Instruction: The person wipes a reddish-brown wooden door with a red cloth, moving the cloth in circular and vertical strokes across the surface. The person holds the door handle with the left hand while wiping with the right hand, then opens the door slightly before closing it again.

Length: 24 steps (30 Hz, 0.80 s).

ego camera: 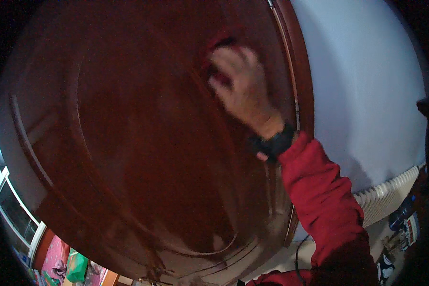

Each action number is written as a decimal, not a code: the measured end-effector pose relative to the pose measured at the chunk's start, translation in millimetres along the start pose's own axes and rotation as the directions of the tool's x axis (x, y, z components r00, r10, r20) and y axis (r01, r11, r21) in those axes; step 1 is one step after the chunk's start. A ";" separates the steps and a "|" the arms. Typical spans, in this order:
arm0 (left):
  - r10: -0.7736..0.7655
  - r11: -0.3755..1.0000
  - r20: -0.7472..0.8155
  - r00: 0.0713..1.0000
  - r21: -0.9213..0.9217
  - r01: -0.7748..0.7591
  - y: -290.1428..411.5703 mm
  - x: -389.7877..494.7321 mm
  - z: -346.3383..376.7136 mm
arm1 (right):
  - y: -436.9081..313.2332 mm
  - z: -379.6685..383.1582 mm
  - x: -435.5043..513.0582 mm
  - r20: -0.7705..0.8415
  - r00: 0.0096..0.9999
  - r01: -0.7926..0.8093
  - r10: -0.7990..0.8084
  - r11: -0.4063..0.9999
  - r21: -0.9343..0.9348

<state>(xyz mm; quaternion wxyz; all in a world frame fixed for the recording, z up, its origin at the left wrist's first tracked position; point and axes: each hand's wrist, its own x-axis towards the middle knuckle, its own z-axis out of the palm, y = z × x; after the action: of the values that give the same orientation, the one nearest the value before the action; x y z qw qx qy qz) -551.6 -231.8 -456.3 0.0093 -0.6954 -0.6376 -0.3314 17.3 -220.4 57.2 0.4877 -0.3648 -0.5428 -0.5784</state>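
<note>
My right hand (241, 84) is pressed near the upper right part of a glossy reddish-brown wooden door (157, 143). Under its curled fingers is a dark red, cloth-like thing (221, 77); blur and poor light hide its exact form. A black band (275, 144) circles the wrist, below which a red sleeve (318, 186) covers the arm. Curved moulding lines run across the door's panel, and its polished face mirrors the light. My left hand is out of view.
Right of the door's edge runs a brown frame (304, 89), then a pale wall (364, 89). A white ribbed radiator (389, 193) stands low on the right, above a blue container (402, 214). A dark cable (296, 257) hangs near my arm. At lower left are a window (18, 207) and a green bag (77, 266).
</note>
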 end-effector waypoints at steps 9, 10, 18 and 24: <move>0.011 1.000 -0.005 1.000 -0.016 -0.011 -10.8 -21.8 8.0 | -51.2 -65.0 -171.7 0.321 0.695 0.594 -0.644 0.765 0.249; 0.004 0.999 -0.004 1.000 -0.037 -0.004 -7.8 -24.6 8.3 | -32.0 -61.8 -162.2 0.347 0.731 0.568 -0.588 0.806 0.167; 0.039 0.999 0.002 0.999 0.028 -0.039 2.7 -21.3 4.9 | 48.7 20.7 57.8 -0.106 0.975 -0.218 0.193 0.910 -0.352; -0.034 0.999 0.067 0.997 0.001 0.034 22.0 -43.9 28.7 | -75.0 -22.9 -17.8 0.155 0.837 0.515 -0.524 0.852 0.100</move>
<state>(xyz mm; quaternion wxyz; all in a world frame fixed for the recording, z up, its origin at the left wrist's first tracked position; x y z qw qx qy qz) -517.6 -262.2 -490.4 -0.0176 -0.6952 -0.6493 -0.3078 -47.6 -244.8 16.5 0.2724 -0.2404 -0.6777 -0.6393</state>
